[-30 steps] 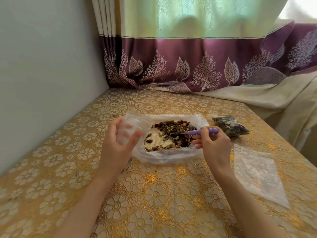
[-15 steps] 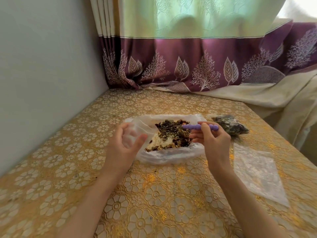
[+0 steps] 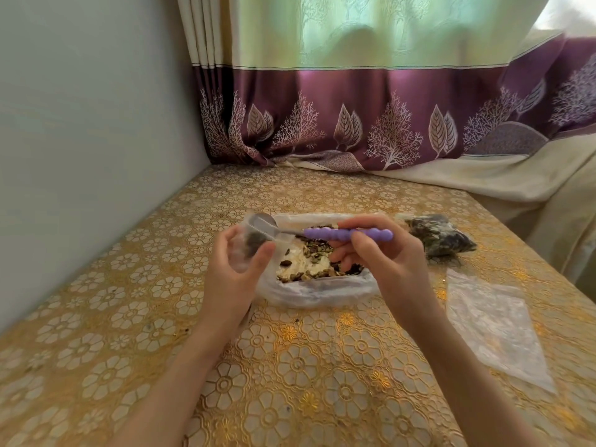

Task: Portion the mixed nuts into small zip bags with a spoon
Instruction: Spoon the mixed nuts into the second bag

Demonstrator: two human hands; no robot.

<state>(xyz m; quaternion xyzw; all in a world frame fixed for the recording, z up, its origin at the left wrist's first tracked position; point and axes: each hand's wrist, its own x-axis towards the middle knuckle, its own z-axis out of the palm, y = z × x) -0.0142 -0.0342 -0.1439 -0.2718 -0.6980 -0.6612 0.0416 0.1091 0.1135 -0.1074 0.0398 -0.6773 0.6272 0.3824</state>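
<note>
My left hand (image 3: 232, 272) grips a small zip bag (image 3: 254, 240); my right hand (image 3: 383, 262) pinches the spoon (image 3: 322, 233), its bowl at the bag's mouth. Mixed nuts (image 3: 314, 259) sit mid-bench (image 3: 290, 366), 1 filled bag (image 3: 440, 238) toward the right edge.

Two bare forearms, hands (image 3: 232, 279) unadorned, sleeveless

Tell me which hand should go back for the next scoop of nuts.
The right hand. It already grips the purple spoon directly above the open bag of mixed nuts. The left hand is occupied holding the small zip bag open.
</note>
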